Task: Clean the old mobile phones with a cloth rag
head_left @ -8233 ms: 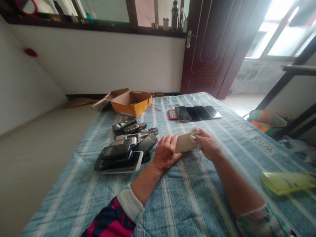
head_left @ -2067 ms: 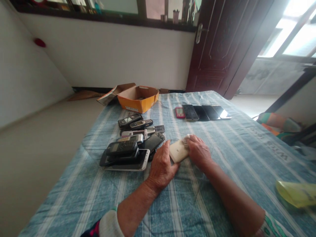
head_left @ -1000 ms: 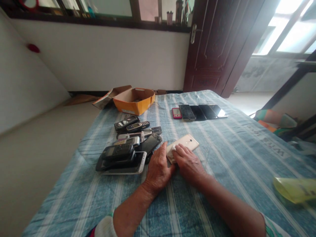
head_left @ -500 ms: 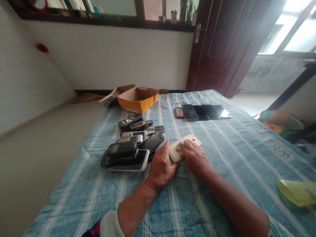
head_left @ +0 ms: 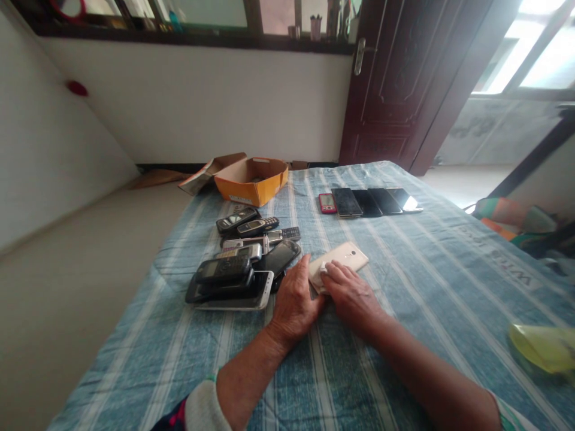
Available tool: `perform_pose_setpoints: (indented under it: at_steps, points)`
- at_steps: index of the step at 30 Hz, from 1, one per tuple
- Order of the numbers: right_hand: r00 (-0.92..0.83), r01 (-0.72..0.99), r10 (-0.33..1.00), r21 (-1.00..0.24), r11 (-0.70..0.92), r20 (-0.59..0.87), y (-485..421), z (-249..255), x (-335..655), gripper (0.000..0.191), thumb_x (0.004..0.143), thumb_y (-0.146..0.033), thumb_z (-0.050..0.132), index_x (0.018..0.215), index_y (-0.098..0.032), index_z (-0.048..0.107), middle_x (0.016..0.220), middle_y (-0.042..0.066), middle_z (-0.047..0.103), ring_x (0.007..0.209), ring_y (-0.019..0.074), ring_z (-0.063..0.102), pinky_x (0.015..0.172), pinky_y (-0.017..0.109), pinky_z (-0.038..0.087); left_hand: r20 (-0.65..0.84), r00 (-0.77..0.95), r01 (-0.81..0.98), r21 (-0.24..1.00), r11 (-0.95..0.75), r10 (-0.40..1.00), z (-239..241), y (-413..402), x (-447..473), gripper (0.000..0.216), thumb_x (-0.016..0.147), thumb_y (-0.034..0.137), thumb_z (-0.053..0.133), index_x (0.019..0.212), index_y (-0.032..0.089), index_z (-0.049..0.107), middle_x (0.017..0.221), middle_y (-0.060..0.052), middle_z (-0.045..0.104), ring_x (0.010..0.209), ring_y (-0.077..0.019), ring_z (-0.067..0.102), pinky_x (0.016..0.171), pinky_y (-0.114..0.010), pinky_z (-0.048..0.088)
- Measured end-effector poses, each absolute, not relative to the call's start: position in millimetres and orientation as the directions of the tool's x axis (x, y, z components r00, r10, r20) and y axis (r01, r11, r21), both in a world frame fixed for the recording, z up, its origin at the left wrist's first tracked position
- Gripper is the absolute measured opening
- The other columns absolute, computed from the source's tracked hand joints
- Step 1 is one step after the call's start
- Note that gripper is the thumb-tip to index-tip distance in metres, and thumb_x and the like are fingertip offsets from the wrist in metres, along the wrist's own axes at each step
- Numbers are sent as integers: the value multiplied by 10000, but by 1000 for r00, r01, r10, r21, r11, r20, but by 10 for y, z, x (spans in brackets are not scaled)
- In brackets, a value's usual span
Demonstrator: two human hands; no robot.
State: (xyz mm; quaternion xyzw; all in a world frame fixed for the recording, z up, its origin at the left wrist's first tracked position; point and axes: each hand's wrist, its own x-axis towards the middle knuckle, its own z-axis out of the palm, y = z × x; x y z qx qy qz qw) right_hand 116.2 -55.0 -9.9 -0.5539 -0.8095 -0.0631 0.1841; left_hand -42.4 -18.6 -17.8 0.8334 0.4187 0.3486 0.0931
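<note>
A: Surface and room?
B: Blue striped cloth [head_left: 431, 293] on the work surface. Pale wall [head_left: 193, 99] behind, dark sill [head_left: 193, 45] above it, dark red door [head_left: 399, 78] far right, bright window [head_left: 554, 57] past that. Pale floor [head_left: 81, 233] down the left.

A: Hands?
B: Left hand [head_left: 294, 302] grips the left end of the gold phone [head_left: 353, 256], thumb on the near side. Right hand [head_left: 354, 296] pinches a white wad [head_left: 322, 274] against the phone's back. Phone's mid-cloth, back up, angled.

A: Edges, room to move?
B: Tight on the left: pile of phones [head_left: 224, 269] just beside left hand. Orange box [head_left: 260, 193] behind the pile near the far edge, flap out left. Row of phones [head_left: 347, 203] toward the far right, well apart from the hands. Cloth runs flat from right forearm to the yellow item [head_left: 543, 347].

A: Hidden or unclear?
B: Phone's left end, under wad and fingers. Right fingertips partly lost in the wad. Lower phones in the pile mostly covered. Box contents too dark to tell. Yellow item blurred, cut off at right. Sleeves cropped at bottom.
</note>
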Motion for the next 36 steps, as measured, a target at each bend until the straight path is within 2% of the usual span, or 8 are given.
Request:
perform_pose_setpoints:
  at_steps: [5, 12, 18, 24, 30, 36]
  points:
    - [-216, 953, 877, -101, 285, 430, -596, -157, 1314, 305, 893, -48, 440, 1092, -116, 661, 1211, 152, 619, 1204, 277, 523, 999, 398, 457, 497, 409, 638, 444, -629, 765, -181, -194, -412, 766, 703, 188, 729, 1370, 86, 368, 1239, -207, 600, 1119, -333, 600, 981, -482, 499]
    - [-299, 930, 815, -38, 364, 496, -726, -244, 1282, 285, 898, -81, 464, 1105, -114, 658, 1225, 139, 619, 1223, 279, 510, 1016, 388, 449, 498, 406, 638, 446, -628, 766, -178, -197, -407, 763, 711, 197, 723, 1374, 117, 354, 1243, -195, 599, 1124, -333, 599, 976, -499, 501]
    - [-153, 977, 880, -63, 202, 449, -700, -192, 1370, 320, 887, -40, 431, 1103, -119, 654, 1185, 141, 637, 1186, 276, 540, 975, 388, 475, 500, 412, 637, 440, -633, 762, -191, -189, -403, 825, 669, 159, 742, 1386, 131, 334, 1242, -188, 600, 1137, -333, 592, 991, -498, 491]
    - [-309, 935, 817, -2, 354, 488, -754, -225, 1248, 266, 900, -98, 484, 1095, -122, 663, 1202, 144, 625, 1206, 272, 522, 1000, 380, 456, 486, 415, 632, 453, -629, 769, -183, -190, -405, 765, 698, 175, 701, 1376, 117, 353, 1262, -195, 587, 1142, -330, 587, 989, -503, 491]
    - [-226, 966, 852, -7, 260, 472, -752, -207, 1270, 252, 897, -74, 471, 1029, -124, 679, 1180, 156, 629, 1170, 280, 542, 950, 398, 486, 481, 426, 620, 462, -634, 766, -155, -199, -405, 754, 683, 144, 655, 1376, 96, 363, 1268, -199, 582, 1142, -330, 578, 1007, -500, 480]
    - [-312, 933, 829, -14, 359, 465, -782, -191, 1205, 238, 901, -96, 496, 1063, -112, 671, 1176, 164, 626, 1194, 281, 524, 985, 400, 466, 493, 402, 613, 481, -626, 772, -196, -185, -419, 722, 696, 109, 584, 1385, 95, 369, 1302, -191, 564, 1169, -323, 565, 1022, -496, 471]
